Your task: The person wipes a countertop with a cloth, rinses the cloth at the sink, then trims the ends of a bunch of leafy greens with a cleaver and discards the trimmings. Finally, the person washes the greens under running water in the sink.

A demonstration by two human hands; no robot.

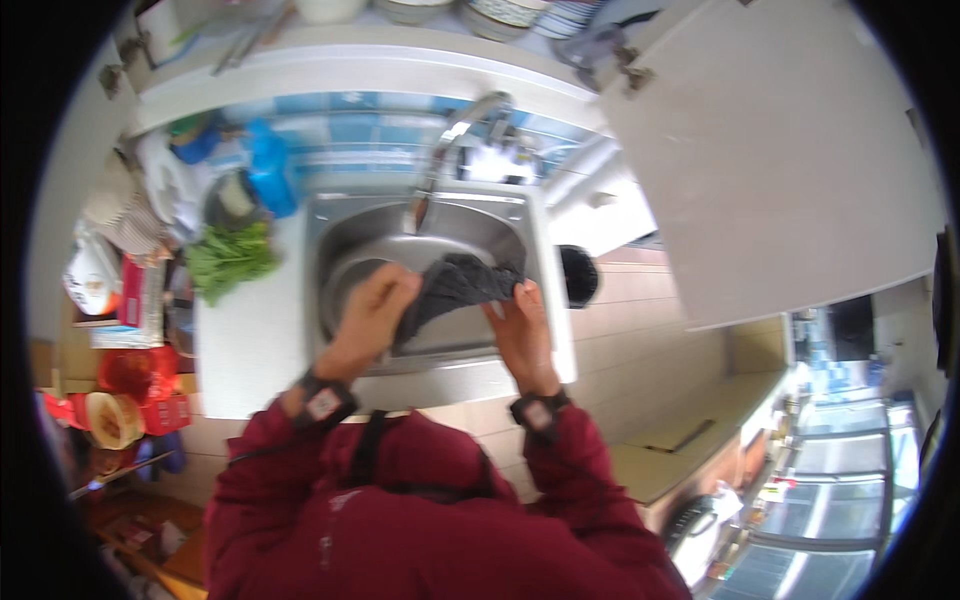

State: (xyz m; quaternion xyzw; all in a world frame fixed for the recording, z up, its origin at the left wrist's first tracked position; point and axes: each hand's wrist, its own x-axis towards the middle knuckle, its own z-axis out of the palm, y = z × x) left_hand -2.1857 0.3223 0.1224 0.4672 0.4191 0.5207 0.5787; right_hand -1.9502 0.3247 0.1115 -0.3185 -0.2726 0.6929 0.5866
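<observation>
Over a stainless steel sink [517, 225], a dark grey cloth [459, 283] is stretched between my two hands. My left hand [375, 307] grips its left end, and part of the cloth hangs down beside that hand. The right end is pinched in the fingers of my right hand [523, 326]. Behind the cloth arches a chrome faucet [448, 142], its spout pointing down into the basin. A round shape [349, 281], perhaps a basin or bowl, is partly hidden by my left hand. Motion blurs the hands slightly.
Leafy greens [231, 259] lie on the white counter [251, 352] at the left, near a blue bottle [268, 169]. An open cabinet door [765, 150] juts out at the upper right. Bowls [499, 16] stand on the shelf above. Right of the sink is a black round container [579, 277].
</observation>
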